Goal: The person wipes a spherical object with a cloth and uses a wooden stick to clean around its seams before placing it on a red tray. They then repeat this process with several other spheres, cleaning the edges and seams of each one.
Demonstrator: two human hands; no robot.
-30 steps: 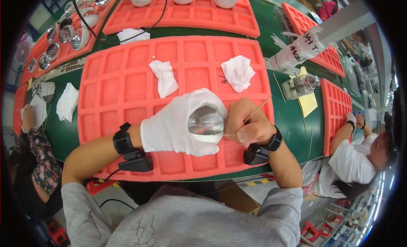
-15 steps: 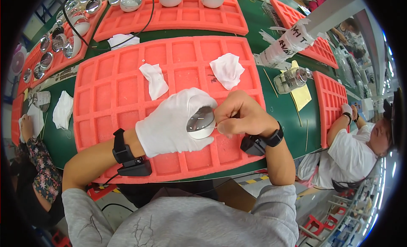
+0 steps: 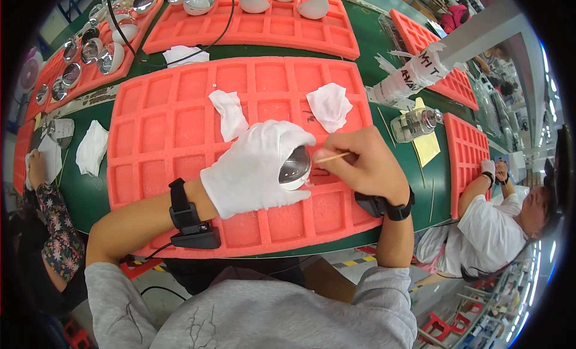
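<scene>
In a white glove, my left hand (image 3: 246,172) is wrapped round a shiny grey dome (image 3: 296,167) with a white lower shell. The dome is held above the red foam tray (image 3: 157,175), its glossy face turned toward my right hand. My bare right hand (image 3: 372,166) pinches a thin wooden stick (image 3: 333,158) just right of the dome. The stick's tip end is hidden by the fingers or too small to make out. Two crumpled white cloths, one narrow (image 3: 229,115) and one wider (image 3: 330,107), lie on the tray beyond my hands.
More foam trays bearing shiny domes stand at the far side (image 3: 252,34) and far left (image 3: 129,55). A glass jar (image 3: 415,125) sits on yellow paper (image 3: 427,150) at right, near a wrapped post (image 3: 414,76). Co-workers sit at both sides. A dark cable hangs at the upper left.
My right hand has drawn a little to the right, away from the dome, and the stick in its fingers now shows. My left hand keeps its grip on the dome. The view has shifted slightly.
</scene>
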